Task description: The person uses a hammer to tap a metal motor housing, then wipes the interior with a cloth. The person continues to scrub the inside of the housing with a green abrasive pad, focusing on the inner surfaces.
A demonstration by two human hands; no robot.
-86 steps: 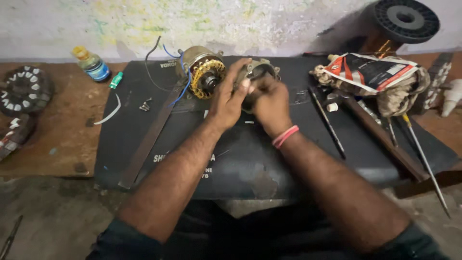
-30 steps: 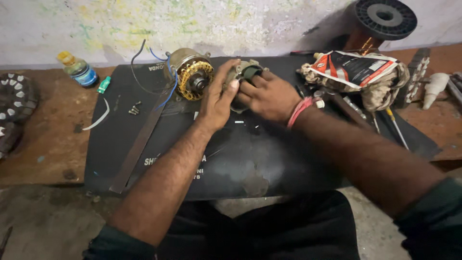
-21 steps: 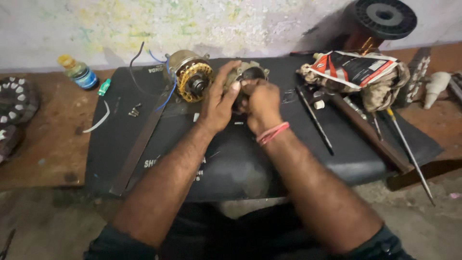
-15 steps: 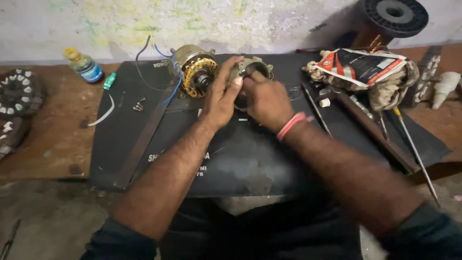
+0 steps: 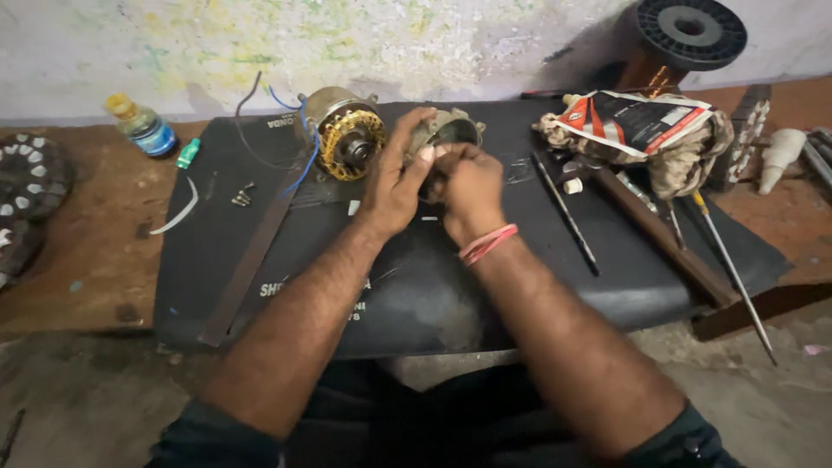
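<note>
Both hands clasped round a small grey metal housing point(image 5: 451, 132), round and hollow, held just above the far middle of the black mat point(image 5: 416, 295): left hand point(image 5: 394, 182) cupping its near-left side with fingers curled up over the rim, right hand point(image 5: 468, 186) closed against its front, pink bands at the wrist. Just left of the housing, a motor core point(image 5: 347, 139) with coppery-yellow windings and a dull brass-coloured casing, blue and dark wires trailing off it. On the mat's right end, a crumpled packet point(image 5: 637, 121), red, white and black, glossy, lying on a wad of frayed rag. Behind that, against the stained wall, a black plastic spool point(image 5: 689, 35) of copper wire. At far left on the worn brown table point(image 5: 78, 260), a small bottle point(image 5: 143, 128) with a yellow cap and blue label, lying tilted. Beside the packet, a long thin dark rod point(image 5: 568, 215) and a screwdriver point(image 5: 732, 269). Along the mat's left side, a flat dull metal strip point(image 5: 247, 264) set at a slant.
</note>
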